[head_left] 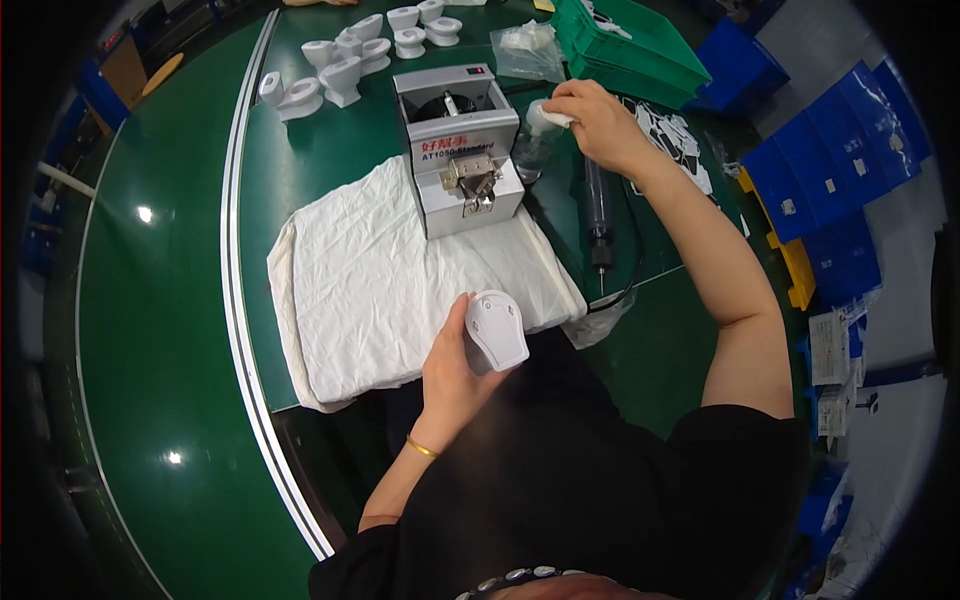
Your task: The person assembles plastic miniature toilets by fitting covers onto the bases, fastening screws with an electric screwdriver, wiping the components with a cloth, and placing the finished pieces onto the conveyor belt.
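Note:
My left hand [450, 380] is wrapped round a small white plastic model toilet [497, 330], held over the near edge of the table with its flat underside, marked by small holes, facing up. Farther off, my right hand [608, 125] reaches across to a clear dispenser bottle [532, 155] beside the grey screw feeder [460, 140]. Pinched in its fingers is a white wipe [560, 117], which sits against the bottle's white top [540, 110]. An electric screwdriver [598, 200] lies to the right of the bottle, its bit pointing at me.
A white cloth pad [360, 270] covers the near table. Several more white model toilets [341, 80] stand at the far left. Behind the bottle are a plastic bag [528, 48] and green crates [640, 62]. Flat white and black pieces [680, 145] lie right; blue bins [840, 150] line the side.

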Motion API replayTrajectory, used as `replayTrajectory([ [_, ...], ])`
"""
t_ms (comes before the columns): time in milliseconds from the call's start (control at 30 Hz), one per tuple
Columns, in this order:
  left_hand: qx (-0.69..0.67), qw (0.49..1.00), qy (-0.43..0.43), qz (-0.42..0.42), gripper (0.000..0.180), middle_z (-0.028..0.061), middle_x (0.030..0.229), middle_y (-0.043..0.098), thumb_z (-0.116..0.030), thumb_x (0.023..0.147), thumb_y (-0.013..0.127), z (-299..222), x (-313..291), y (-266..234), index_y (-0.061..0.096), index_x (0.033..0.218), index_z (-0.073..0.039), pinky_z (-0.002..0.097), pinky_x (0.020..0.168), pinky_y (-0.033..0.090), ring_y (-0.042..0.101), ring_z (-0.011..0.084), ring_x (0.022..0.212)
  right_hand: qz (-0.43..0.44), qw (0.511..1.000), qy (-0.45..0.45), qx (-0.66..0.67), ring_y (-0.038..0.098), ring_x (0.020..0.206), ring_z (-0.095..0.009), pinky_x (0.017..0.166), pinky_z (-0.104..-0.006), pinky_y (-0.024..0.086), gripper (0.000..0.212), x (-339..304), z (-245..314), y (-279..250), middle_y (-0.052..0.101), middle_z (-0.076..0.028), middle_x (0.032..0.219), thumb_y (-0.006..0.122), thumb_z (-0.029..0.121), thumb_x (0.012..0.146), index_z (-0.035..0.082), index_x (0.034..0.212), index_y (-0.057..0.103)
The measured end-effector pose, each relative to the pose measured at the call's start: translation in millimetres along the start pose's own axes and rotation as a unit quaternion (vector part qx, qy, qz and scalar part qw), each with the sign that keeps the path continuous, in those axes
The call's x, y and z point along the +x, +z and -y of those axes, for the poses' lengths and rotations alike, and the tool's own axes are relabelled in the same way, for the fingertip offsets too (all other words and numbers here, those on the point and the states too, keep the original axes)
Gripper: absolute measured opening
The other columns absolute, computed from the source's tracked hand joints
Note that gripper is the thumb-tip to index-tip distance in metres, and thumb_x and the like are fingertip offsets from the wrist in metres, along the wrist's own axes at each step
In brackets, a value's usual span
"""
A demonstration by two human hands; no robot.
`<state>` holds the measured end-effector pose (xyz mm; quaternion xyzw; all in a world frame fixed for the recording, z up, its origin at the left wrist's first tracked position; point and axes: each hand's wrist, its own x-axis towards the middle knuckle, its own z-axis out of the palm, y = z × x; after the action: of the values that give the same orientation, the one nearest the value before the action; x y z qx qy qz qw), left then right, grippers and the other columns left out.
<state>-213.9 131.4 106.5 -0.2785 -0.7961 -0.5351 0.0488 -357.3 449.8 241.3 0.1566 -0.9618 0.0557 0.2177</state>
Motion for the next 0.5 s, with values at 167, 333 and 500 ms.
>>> replayTrajectory([
  [167, -0.002, 1.000, -0.023, 0.005, 0.097, 0.0186, 0.133, 0.057, -0.015, 0.066, 0.090, -3, -2, -2, 0.036, 0.145, 0.000, 0.0400, 0.093, 0.052, 0.060, 0.0364, 0.115, 0.011, 1.000, -0.013, -0.012, 0.056, 0.114, -0.030, 0.098, -0.0392, 0.046, 0.033, 5, -5, -1, 0.062, -0.009, 0.114, 0.056, -0.007, 0.080, 0.006, 0.107, 0.070],
  [333, 0.015, 0.999, 0.029, -0.011, 0.098, 0.0206, 0.135, 0.055, -0.014, 0.066, 0.089, 0, -3, -4, 0.035, 0.147, 0.001, 0.0400, 0.095, 0.051, 0.059, 0.0378, 0.117, -0.040, 0.998, -0.029, -0.043, 0.057, 0.114, -0.033, 0.098, -0.0401, 0.046, 0.033, -4, -3, 16, 0.062, -0.011, 0.114, 0.056, -0.006, 0.078, 0.006, 0.105, 0.071],
  [500, 0.010, 1.000, -0.001, 0.002, 0.103, 0.0225, 0.137, 0.055, -0.019, 0.065, 0.091, -2, 1, -4, 0.032, 0.147, 0.002, 0.0390, 0.101, 0.048, 0.055, 0.0364, 0.126, -0.065, 0.986, -0.116, -0.103, 0.064, 0.090, -0.030, 0.081, -0.0388, 0.052, 0.026, 0, -2, 16, 0.065, -0.013, 0.090, 0.062, -0.004, 0.078, 0.002, 0.103, 0.065],
])
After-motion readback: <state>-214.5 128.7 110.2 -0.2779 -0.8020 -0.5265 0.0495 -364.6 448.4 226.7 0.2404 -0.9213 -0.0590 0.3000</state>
